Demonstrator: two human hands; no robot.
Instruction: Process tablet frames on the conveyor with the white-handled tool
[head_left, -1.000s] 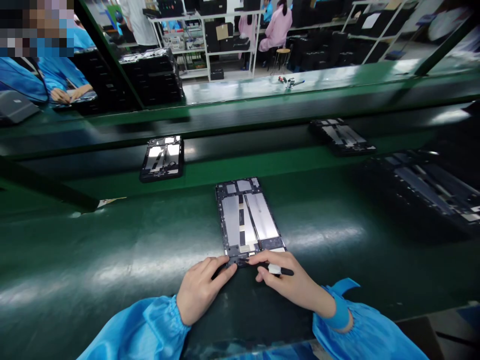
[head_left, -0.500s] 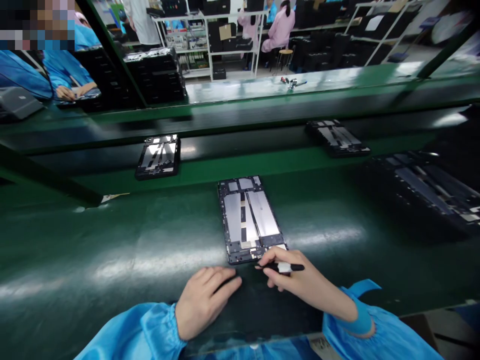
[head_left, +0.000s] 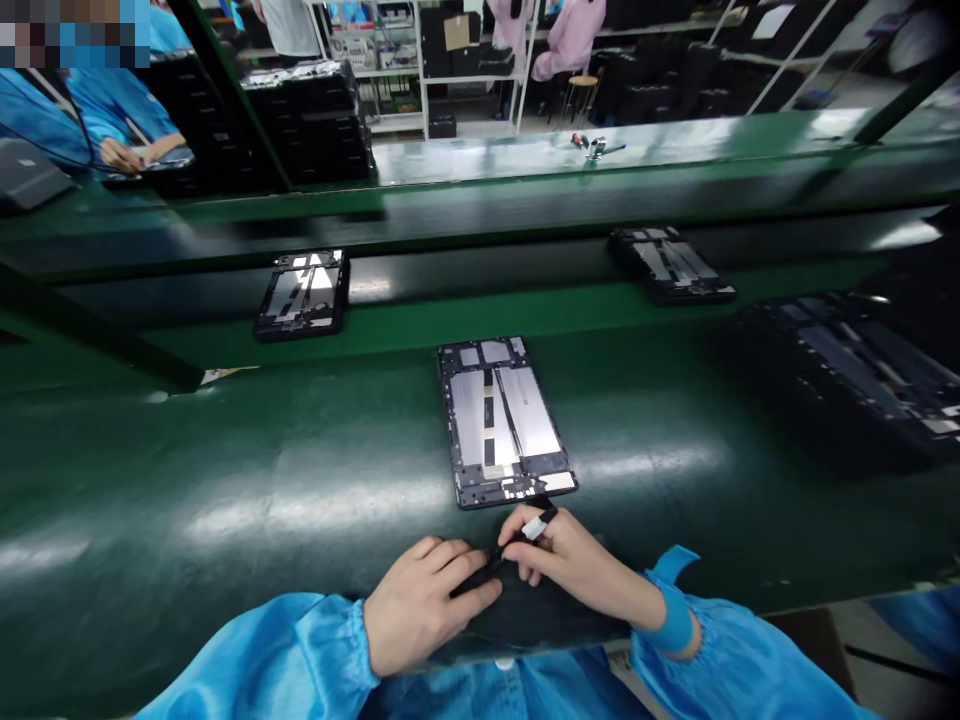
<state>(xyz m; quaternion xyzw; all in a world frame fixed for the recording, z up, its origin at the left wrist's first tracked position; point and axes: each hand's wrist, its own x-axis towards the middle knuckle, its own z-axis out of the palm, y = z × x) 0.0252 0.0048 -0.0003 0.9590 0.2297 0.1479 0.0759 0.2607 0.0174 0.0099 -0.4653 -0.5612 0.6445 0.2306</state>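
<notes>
The right hand (head_left: 574, 565) has a firm grip, its thumb and fingertips pinching a slim black tool with a white band (head_left: 534, 527), which slants across the fingers with its upper end just below the nearest edge of an open tablet housing (head_left: 469, 470). The left hand (head_left: 427, 612) lies just beside it, fingers together and curled over a dark strip (head_left: 471, 585); whether that strip is gripped or is the tool's lower end, I cannot tell. The housing lies flat on the green table (head_left: 225, 480) directly ahead of the grip, with silver panels (head_left: 525, 410) set in its black frame. Farther ahead and to the left lies a second housing (head_left: 300, 295), and farther to the right a third (head_left: 670, 265). A larger dark housing (head_left: 832, 380) sits well to the right. Blue sleeves (head_left: 296, 650) cover both forearms. Beyond the table, a co-worker's hands (head_left: 124, 155) work at the upper left.
</notes>
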